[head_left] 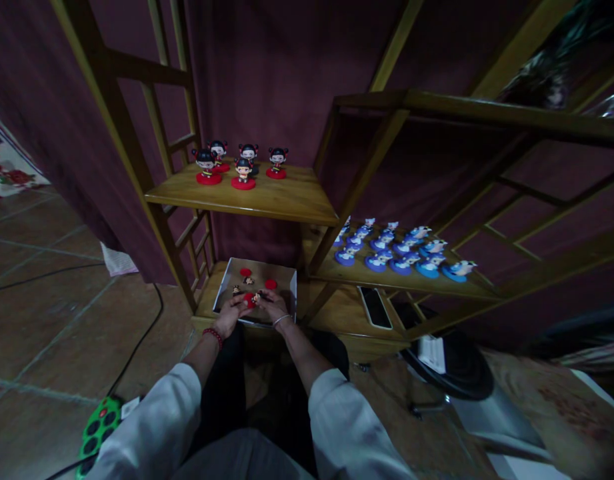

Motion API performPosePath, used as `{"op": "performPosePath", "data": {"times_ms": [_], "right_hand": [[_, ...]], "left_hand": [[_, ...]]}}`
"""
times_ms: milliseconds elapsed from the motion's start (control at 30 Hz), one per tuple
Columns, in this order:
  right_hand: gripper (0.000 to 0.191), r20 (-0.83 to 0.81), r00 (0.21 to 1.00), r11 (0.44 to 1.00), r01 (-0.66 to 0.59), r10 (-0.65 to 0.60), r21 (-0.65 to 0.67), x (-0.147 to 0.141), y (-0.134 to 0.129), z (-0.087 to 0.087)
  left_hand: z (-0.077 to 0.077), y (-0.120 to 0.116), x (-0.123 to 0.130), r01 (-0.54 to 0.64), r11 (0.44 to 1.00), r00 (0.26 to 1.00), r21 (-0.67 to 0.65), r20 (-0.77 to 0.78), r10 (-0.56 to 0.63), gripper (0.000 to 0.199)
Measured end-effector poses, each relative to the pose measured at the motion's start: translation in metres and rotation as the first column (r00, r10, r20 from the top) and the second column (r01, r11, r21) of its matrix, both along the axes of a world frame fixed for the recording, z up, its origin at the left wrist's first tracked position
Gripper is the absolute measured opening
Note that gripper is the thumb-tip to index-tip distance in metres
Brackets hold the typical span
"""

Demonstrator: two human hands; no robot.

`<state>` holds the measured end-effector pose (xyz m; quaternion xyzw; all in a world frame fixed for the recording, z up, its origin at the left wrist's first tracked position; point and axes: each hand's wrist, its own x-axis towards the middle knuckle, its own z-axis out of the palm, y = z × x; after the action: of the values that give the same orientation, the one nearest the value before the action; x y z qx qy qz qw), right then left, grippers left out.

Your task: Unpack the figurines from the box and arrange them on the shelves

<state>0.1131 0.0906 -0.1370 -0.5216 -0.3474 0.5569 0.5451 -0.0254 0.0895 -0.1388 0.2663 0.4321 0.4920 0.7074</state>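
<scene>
Two hands are working over the near edge of a cardboard box (293, 293): the left hand (231, 315) is clenching a red base (249, 300), the right hand (273, 307) is pinching a small doll (257, 297). Open box floor is showing beyond them, beneath a wooden shelf (287, 193) of dolls (243, 170).

The left hand (229, 317) and right hand (273, 305) reach forward side by side, fingers (261, 297) curled downward, almost touching.

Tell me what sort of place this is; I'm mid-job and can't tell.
Probably a small figurine workshop or stockroom: wooden shelves hold rows of red-based figurines and blue-based figurines, and an open box holds loose red bases.
</scene>
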Motion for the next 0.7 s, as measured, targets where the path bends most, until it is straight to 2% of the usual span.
{"op": "performPosePath", "data": {"times_ms": [167,367,567,700], "right_hand": [[0.039,0.037,0.999,1.000,-0.009,0.009,0.014,0.0005,0.0033,-0.0014],[0.031,0.202,0.979,0.996,-0.017,-0.001,0.088,0.0003,0.0057,-0.0031],[0.022,0.414,0.910,0.984,-0.101,0.031,0.147,0.0029,0.0031,-0.0024],[0.019,0.539,0.842,0.975,-0.139,0.023,0.176,0.0032,0.0001,0.0058]], "left_hand": [[0.0038,-0.0014,0.0009,0.005,1.000,1.000,-0.011,0.016,-0.005,0.017],[0.0079,-0.0025,0.0025,-0.018,1.000,1.000,-0.026,-0.005,0.018,0.013],[0.0042,-0.0023,0.0025,-0.014,1.000,0.999,-0.009,-0.041,0.013,0.013],[0.0040,-0.0030,0.0036,0.002,1.000,0.998,0.015,-0.068,-0.001,0.021]]}}
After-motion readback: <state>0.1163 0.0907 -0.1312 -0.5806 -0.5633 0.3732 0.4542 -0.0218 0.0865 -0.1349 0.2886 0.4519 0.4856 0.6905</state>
